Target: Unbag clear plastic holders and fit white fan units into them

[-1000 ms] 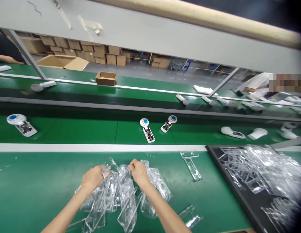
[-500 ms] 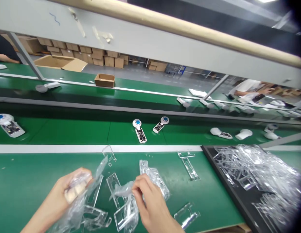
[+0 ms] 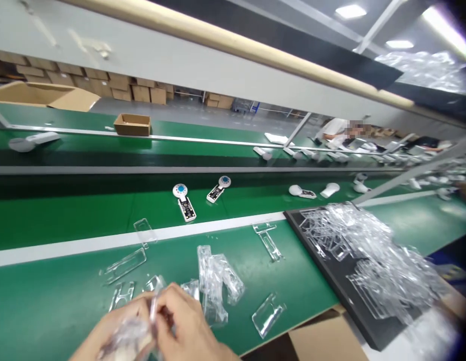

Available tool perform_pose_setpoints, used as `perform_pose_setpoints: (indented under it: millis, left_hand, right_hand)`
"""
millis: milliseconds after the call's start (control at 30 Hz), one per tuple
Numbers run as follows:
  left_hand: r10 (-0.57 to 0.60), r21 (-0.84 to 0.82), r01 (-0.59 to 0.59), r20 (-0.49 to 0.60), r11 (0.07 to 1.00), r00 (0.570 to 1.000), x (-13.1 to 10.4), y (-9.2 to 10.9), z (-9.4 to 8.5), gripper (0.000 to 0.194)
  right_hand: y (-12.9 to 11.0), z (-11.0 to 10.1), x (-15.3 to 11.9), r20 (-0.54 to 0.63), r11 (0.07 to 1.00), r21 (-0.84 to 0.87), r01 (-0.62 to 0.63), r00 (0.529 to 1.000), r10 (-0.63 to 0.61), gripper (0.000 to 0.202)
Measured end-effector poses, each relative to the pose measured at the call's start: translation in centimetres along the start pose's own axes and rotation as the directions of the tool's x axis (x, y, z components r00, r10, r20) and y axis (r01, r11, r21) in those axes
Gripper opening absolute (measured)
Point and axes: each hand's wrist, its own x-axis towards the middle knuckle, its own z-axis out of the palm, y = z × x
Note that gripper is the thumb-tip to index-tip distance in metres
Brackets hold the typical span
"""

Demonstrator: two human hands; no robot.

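My left hand (image 3: 122, 326) is closed round a bundle of clear plastic film with something pale inside (image 3: 129, 338), at the bottom left. Right beside it, touching, my right hand (image 3: 183, 321) pinches a strip of clear plastic (image 3: 153, 308). Clear plastic frames lie around them: one (image 3: 125, 265) above the hands, one (image 3: 270, 245) and another (image 3: 268, 316) to the right. Clear plastic wrapped pieces (image 3: 213, 286) are heaped just right of my hands. Two white devices with round heads and bare circuit boards, one (image 3: 186, 208) and one (image 3: 216, 193), lie beyond the white strip.
A black tray (image 3: 326, 281) piled with clear plastic parts (image 3: 375, 255) stands at the right. An open cardboard box (image 3: 326, 341) is below the table edge. More white devices (image 3: 300, 191) lie on the green belt. A small brown box (image 3: 133, 125) and people stand farther back.
The view has turned to the right. My hands have come together; my right hand has moved left to the bundle in my left hand, away from the loose plastic.
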Motion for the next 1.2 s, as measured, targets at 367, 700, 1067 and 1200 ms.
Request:
perform_pose_setpoints:
  millis: [367,700,1067,1200]
  left_hand:
    - [-0.159,0.646,0.023,0.153,0.763,0.975,15.2,-0.8,8.4,0.057]
    - [-0.116,0.833,-0.013,0.092,0.554,0.989,17.8,-2.0,11.3,0.022]
    - [0.168,0.660,-0.215,0.135,0.720,0.977,8.9,4.9,7.3,0.019]
    - [0.361,0.613,-0.310,0.044,0.727,0.932,5.2,7.0,5.0,0.019]
  right_hand:
    - [14.4,-8.6,0.8,-0.201,0.607,-0.557,-0.567,0.801,0.565,0.068]
    - [16.8,-10.5,2.3,-0.071,0.821,-0.283,-0.496,0.865,0.498,0.011]
    - [8.1,-12.2,-1.5,-0.153,0.863,-0.461,-0.205,0.977,0.150,0.020]
    - [5.3,-13.0,-2.7,-0.163,0.877,-0.462,-0.129,0.985,0.060,0.017]
